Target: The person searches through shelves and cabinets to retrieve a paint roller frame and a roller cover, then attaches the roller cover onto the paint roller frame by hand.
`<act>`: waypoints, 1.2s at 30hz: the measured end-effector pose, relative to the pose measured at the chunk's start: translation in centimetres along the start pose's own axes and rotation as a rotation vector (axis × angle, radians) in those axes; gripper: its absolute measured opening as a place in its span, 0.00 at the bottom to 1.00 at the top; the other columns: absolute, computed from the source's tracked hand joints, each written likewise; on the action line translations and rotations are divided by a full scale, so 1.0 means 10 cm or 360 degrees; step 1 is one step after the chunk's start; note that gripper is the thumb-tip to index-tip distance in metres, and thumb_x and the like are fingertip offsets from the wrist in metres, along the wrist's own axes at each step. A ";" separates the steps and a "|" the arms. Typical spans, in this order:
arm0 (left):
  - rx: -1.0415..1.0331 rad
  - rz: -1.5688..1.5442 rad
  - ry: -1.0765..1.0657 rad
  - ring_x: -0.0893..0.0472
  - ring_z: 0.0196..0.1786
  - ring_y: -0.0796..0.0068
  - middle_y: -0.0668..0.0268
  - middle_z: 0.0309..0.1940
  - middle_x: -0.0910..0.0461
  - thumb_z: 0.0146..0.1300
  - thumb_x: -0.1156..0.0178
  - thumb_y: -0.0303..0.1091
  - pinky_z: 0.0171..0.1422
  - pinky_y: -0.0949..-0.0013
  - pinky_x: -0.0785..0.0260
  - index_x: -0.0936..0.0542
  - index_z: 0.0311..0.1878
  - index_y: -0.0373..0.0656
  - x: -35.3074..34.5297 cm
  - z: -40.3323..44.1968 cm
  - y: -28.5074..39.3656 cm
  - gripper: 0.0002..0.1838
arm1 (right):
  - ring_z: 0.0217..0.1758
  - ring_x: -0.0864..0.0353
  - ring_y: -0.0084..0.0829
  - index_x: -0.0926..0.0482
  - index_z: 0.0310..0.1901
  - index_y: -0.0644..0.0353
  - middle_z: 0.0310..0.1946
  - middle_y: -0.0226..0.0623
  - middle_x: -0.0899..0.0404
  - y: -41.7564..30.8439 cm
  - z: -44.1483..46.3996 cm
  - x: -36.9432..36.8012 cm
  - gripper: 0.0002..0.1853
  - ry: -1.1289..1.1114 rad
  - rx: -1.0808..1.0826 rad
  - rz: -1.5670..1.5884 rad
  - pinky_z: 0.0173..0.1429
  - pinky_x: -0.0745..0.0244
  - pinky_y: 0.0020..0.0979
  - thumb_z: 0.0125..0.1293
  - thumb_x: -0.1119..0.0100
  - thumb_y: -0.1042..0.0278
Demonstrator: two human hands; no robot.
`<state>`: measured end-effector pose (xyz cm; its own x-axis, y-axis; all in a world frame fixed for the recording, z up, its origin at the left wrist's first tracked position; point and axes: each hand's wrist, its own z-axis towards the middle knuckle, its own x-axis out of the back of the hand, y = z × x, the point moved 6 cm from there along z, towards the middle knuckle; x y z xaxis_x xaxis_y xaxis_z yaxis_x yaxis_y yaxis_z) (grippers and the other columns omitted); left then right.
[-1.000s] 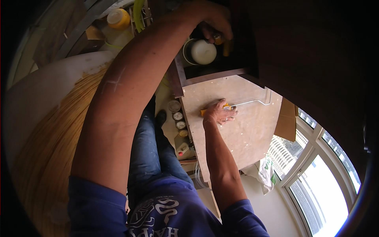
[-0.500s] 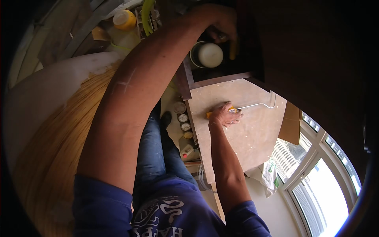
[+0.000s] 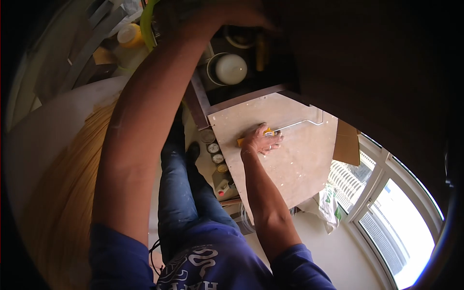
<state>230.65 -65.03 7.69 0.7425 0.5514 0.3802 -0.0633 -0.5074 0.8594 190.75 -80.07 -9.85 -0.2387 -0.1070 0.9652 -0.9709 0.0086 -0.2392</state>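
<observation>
1. Blue T-shirt (image 3: pixel 208 258), at 6 o'clock: soft cloth, white print; worn with dusty-looking jeans (image 3: pixel 176 195).
2. Left hand (image 3: pixel 245 13), at 12 o'clock: raised above the dark compartment, arm bent across the view. Shadowed and blurred; cannot tell whether it grips anything.
3. Right hand (image 3: pixel 263 141), just off centre toward 3 o'clock: low over the board, fingers curled over a handle, apparently grasping it and steadying it against the surface.
4. Wire tool (image 3: pixel 296 124), probably a roller frame: yellow handle under the right hand, thin bent metal rod running toward 2 o'clock. It lies along the board, which seems to bear its weight.
5. Pale board (image 3: pixel 290 164), at 4 o'clock: flat, plywood-like, white-specked; serves as a rest for hand and tool.
6. Dark compartment (image 3: pixel 246 98), at 12 o'clock: wood-like rails, possibly keeping small goods together. Within: white round container (image 3: pixel 231 68), smooth and domed; yellow bar (image 3: pixel 261 52) just beside it.
7. Round tubs (image 3: pixel 213 148), at 9 o'clock: in a row along the board's edge, perhaps for easy reach.
8. Cardboard (image 3: pixel 347 144), at 3 o'clock: brown, stiff, upright.
9. Plastic bag (image 3: pixel 327 210), at 4 o'clock: white, crumpled, green print.
10. Window (image 3: pixel 401 227), at 4 o'clock: pale frame, bright glass.
</observation>
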 end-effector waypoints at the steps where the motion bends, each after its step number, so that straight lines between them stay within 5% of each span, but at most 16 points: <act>1: -0.0107 -0.0069 0.0057 0.14 0.47 0.63 0.56 0.42 0.12 0.56 0.27 0.53 0.55 0.62 0.27 0.11 0.43 0.41 0.01 0.00 0.01 0.23 | 0.85 0.66 0.50 0.49 0.78 0.53 0.82 0.37 0.55 -0.02 -0.02 0.02 0.46 -0.0011 -0.0029 -0.0008 0.80 0.66 0.61 0.66 0.44 0.40; 5: -0.0437 0.0403 -0.0013 0.16 0.52 0.58 0.58 0.48 0.15 0.57 0.30 0.37 0.57 0.58 0.24 0.15 0.49 0.42 -0.21 -0.37 0.19 0.18 | 0.85 0.66 0.48 0.48 0.78 0.50 0.83 0.34 0.55 0.01 0.00 -0.03 0.44 -0.0025 -0.0024 -0.0005 0.81 0.66 0.59 0.66 0.43 0.41; 9: -0.0859 0.0205 0.0624 0.14 0.42 0.64 0.64 0.37 0.14 0.59 0.29 0.34 0.45 0.63 0.22 0.13 0.41 0.43 -0.45 -1.14 0.29 0.09 | 0.85 0.64 0.50 0.46 0.77 0.51 0.82 0.34 0.55 0.02 0.00 -0.01 0.43 -0.0021 -0.0018 -0.0050 0.80 0.65 0.60 0.66 0.43 0.42; 11: -0.0985 0.0090 0.1381 0.18 0.38 0.66 0.63 0.35 0.17 0.59 0.30 0.23 0.43 0.67 0.25 0.15 0.40 0.42 -0.36 -1.72 0.29 0.07 | 0.85 0.63 0.51 0.45 0.77 0.53 0.82 0.35 0.54 0.02 0.00 -0.04 0.43 0.0003 0.0017 -0.0012 0.79 0.64 0.62 0.66 0.43 0.43; 13: -0.0852 -0.0138 0.1934 0.21 0.43 0.71 0.63 0.41 0.20 0.60 0.34 0.17 0.49 0.67 0.27 0.17 0.44 0.41 -0.42 -2.18 0.06 0.11 | 0.84 0.63 0.52 0.44 0.77 0.54 0.82 0.35 0.54 -0.02 -0.01 -0.04 0.43 0.0006 0.0018 -0.0014 0.78 0.64 0.64 0.66 0.43 0.43; 16: -0.0361 -0.0652 0.2169 0.24 0.53 0.73 0.62 0.51 0.24 0.66 0.40 0.19 0.60 0.70 0.32 0.24 0.56 0.38 -0.55 -2.38 -0.47 0.15 | 0.84 0.63 0.52 0.45 0.77 0.54 0.81 0.36 0.53 -0.03 -0.02 0.02 0.43 -0.0002 0.0017 -0.0025 0.78 0.64 0.64 0.65 0.43 0.44; 19: -0.0119 -0.1375 0.1988 0.26 0.56 0.71 0.61 0.54 0.25 0.71 0.41 0.28 0.66 0.68 0.35 0.29 0.63 0.35 -0.64 -2.18 -0.74 0.19 | 0.84 0.63 0.52 0.45 0.77 0.54 0.81 0.38 0.51 -0.07 -0.05 0.04 0.43 -0.0012 0.0016 0.0035 0.78 0.64 0.63 0.65 0.44 0.44; 23: -0.0065 -0.1376 0.1733 0.28 0.60 0.71 0.59 0.61 0.29 0.71 0.37 0.39 0.67 0.65 0.36 0.35 0.69 0.37 -0.61 -2.02 -0.66 0.29 | 0.84 0.63 0.52 0.46 0.77 0.54 0.79 0.38 0.49 -0.02 -0.03 0.00 0.43 0.0017 0.0032 0.0052 0.79 0.65 0.63 0.65 0.44 0.44; 36: -0.0039 -0.1105 0.1782 0.31 0.65 0.66 0.57 0.64 0.31 0.74 0.41 0.44 0.72 0.61 0.40 0.38 0.71 0.38 -0.62 -1.93 -0.59 0.31 | 0.85 0.66 0.49 0.46 0.78 0.54 0.82 0.38 0.57 -0.09 -0.06 0.06 0.43 -0.0083 -0.0022 0.0027 0.80 0.68 0.61 0.67 0.46 0.43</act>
<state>213.52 -52.67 6.85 -0.3247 0.9429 -0.0747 0.0839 0.1074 0.9907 191.41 -79.55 -8.98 -0.2546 -0.1584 0.9540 -0.9669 0.0243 -0.2540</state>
